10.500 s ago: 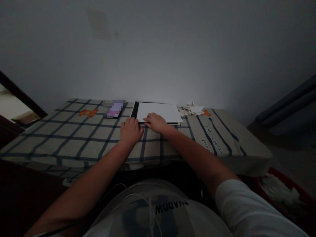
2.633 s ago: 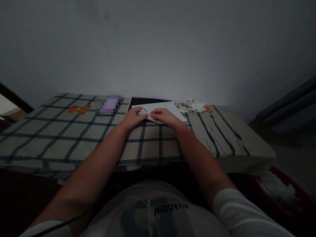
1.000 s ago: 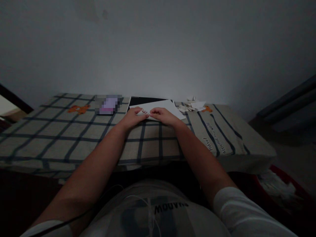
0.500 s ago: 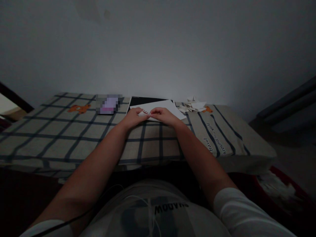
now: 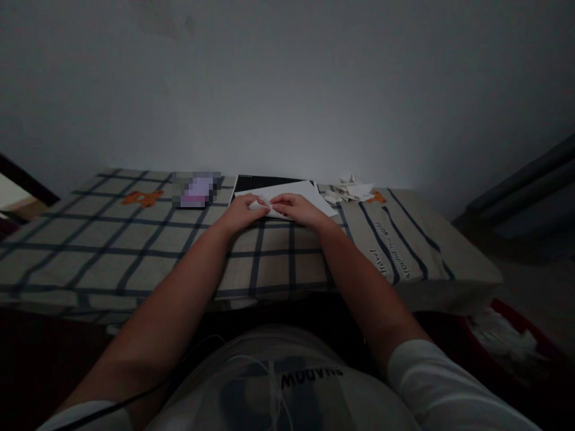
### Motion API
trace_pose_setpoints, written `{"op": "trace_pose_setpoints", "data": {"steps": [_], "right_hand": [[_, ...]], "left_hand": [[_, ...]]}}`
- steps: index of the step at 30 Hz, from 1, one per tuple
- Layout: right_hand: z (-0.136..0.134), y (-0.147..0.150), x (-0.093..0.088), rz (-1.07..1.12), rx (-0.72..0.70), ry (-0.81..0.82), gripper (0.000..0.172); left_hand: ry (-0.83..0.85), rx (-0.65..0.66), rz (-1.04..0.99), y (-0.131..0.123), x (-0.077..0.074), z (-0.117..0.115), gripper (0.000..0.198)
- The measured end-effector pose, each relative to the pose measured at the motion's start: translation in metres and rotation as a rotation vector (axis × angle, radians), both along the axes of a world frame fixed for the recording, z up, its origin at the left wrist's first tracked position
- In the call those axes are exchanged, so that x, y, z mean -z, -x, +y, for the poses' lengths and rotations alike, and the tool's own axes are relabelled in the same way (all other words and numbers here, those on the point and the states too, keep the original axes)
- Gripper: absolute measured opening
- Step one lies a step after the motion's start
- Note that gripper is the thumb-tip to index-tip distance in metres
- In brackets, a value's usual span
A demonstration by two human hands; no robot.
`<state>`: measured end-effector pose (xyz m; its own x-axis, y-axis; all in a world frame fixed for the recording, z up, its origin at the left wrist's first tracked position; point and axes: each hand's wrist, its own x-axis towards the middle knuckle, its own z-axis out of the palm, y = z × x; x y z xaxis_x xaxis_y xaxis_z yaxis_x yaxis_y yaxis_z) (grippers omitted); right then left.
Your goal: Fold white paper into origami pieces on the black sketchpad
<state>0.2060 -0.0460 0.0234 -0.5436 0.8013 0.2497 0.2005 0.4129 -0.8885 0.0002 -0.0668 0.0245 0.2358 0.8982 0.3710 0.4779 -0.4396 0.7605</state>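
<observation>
At the left of the cloth-covered bench (image 5: 193,251), an orange bear figure (image 5: 142,198) shows on the cloth, and next to it lies a flat purple thing (image 5: 196,191), too pixelated for me to name. Both are well apart from my fingers.

Then comes my left hand (image 5: 240,214), thumb and fingers closed on the near left part of a white sheet (image 5: 300,190). The paper there looks raised or folded between my fingertips; I can't tell exactly how. Under the sheet and showing past its far edge is a black board (image 5: 274,181), squarer to the bench than the paper is.

The sheet's long axis runs side to side, slanted, its right end turned a little away from me. Most of it stretches beyond my fingertips and off to the right, so my left hand is nearer its left end, while my right hand (image 5: 295,208) lies over its near middle. The right fingers and thumb pinch the same raised part, nearly meeting the left ones.

Farther right, just beside the sheet's far corner, sit crumpled paper scraps (image 5: 353,191), and low at the right edge is a red bin (image 5: 516,320) with pale litter inside.
</observation>
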Motion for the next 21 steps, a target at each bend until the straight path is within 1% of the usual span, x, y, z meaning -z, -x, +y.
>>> {"op": "trace_pose_setpoints", "data": {"steps": [3, 6, 9, 13, 17, 21], "right_hand": [[0.0004, -0.0016, 0.0008, -0.005, 0.018, 0.053, 0.023], [-0.0001, -0.0022, 0.0012, -0.031, 0.024, 0.071, 0.021], [-0.0005, -0.0016, 0.0008, -0.054, 0.04, 0.062, 0.02], [-0.0003, -0.0006, 0.0008, -0.053, 0.052, 0.033, 0.016], [-0.0002, -0.0005, 0.0012, -0.029, 0.028, 0.018, 0.017], [-0.0018, -0.0002, -0.0003, -0.049, 0.006, 0.009, 0.017]], "left_hand": [[0.007, 0.001, -0.005, -0.0003, -0.0018, -0.0006, 0.03], [0.004, 0.005, 0.006, -0.0003, -0.0028, 0.0001, 0.028], [0.011, 0.028, 0.013, -0.0006, -0.0029, 0.0, 0.028], [0.009, 0.017, 0.044, -0.0009, -0.0019, -0.0015, 0.028], [-0.007, 0.019, 0.025, -0.0004, -0.0007, -0.0017, 0.03], [-0.007, 0.053, 0.028, -0.0001, -0.0009, -0.0011, 0.029]]}}
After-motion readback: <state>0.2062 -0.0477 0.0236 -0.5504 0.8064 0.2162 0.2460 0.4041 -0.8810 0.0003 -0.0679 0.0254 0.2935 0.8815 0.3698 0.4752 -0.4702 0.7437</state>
